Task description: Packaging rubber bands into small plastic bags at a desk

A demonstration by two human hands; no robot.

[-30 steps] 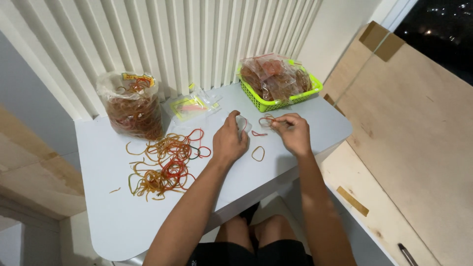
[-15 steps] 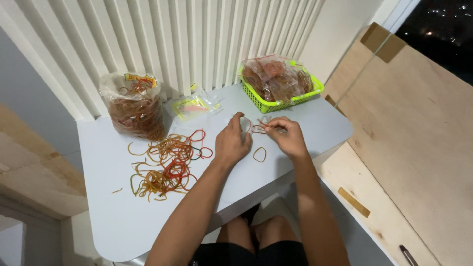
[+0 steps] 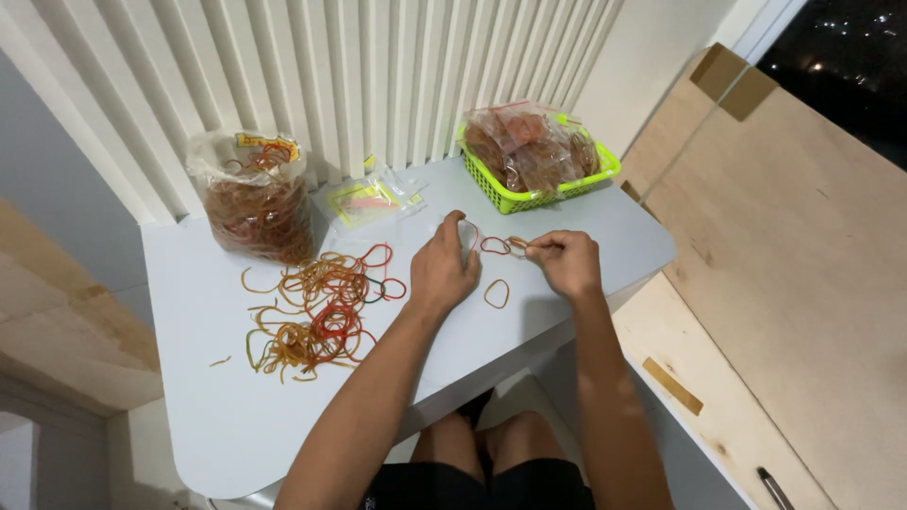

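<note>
My left hand rests on the white table and grips a small clear plastic bag at its fingertips. My right hand pinches a few rubber bands, red and brownish, and holds them just to the right of the bag's mouth. One loose yellowish band lies on the table between my two hands. A spread pile of red, orange, yellow and green rubber bands lies to the left of my left hand.
A big clear bag full of rubber bands stands at the back left. A green basket of filled packets sits at the back right, with flat empty bags between them. Plywood panels stand to the right.
My right hand has drawn slightly right and away from the bag, still pinching the bands. My left hand has barely moved.
</note>
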